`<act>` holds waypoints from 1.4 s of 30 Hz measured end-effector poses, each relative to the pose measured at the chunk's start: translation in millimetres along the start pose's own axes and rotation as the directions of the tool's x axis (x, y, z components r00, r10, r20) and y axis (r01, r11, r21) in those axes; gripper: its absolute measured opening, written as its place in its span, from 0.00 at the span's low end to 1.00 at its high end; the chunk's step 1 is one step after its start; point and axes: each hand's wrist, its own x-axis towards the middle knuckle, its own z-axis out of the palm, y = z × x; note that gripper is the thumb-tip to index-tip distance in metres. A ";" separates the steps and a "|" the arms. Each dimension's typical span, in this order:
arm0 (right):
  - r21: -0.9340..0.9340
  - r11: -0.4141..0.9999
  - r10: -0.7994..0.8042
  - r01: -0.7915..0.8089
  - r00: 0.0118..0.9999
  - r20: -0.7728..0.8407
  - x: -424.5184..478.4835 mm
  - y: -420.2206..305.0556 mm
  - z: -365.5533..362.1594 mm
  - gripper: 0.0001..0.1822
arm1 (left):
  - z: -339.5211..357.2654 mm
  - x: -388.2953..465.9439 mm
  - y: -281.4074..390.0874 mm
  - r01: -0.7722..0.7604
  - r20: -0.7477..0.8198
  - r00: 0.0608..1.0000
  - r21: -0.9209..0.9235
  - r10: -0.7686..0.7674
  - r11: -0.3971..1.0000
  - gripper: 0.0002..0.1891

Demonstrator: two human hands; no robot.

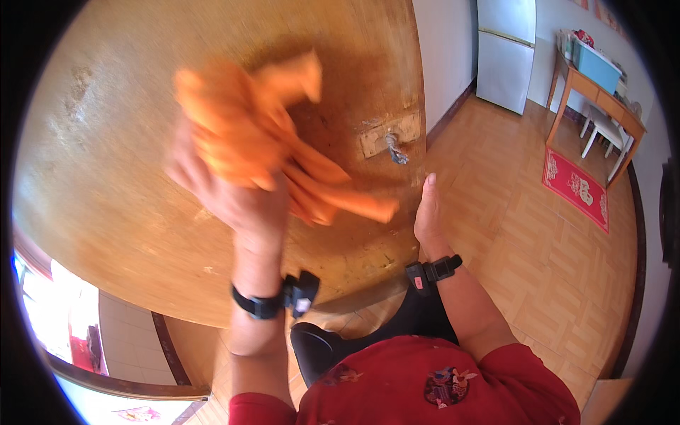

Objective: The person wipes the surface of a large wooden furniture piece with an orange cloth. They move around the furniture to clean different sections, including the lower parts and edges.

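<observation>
A crumpled orange cloth (249, 127), blurred by motion, is in the grasp of my left hand (218, 196) in front of a wooden door (122, 175). Part of the cloth hangs down to the right across the door's face. My right hand (427, 218) is at the door's right edge, thumb pointing up; its other fingers are hidden. Just above that hand, a short knotted cord (394, 149) sticks out of a bare wooden patch (369, 143) on the door. The door's varnish looks worn and scuffed in places.
Tiled floor (489, 175) extends to the right. A refrigerator (504, 69) stands at the back. Near the right wall are a wooden desk (605, 98) bearing a blue bin (595, 66), a white stool (605, 133) and a red mat (576, 186). A bright opening (58, 303) shows lower left.
</observation>
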 end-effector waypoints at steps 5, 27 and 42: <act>0.018 1.000 0.021 -0.022 0.999 0.036 -0.8 7.2 -0.8 0.31 | 34.6 96.9 -16.4 -0.247 -0.047 0.969 -0.122 0.243 0.961 0.08; -0.025 0.997 -0.064 0.068 0.987 0.147 -4.8 16.7 -18.2 0.23 | 15.7 -119.9 66.8 -0.462 0.444 0.651 -0.412 0.616 0.786 0.15; -0.039 0.999 -0.030 0.028 0.999 -0.036 -4.0 36.1 -13.6 0.23 | 9.1 -33.8 61.6 -0.365 0.344 0.782 -0.423 0.520 0.829 0.17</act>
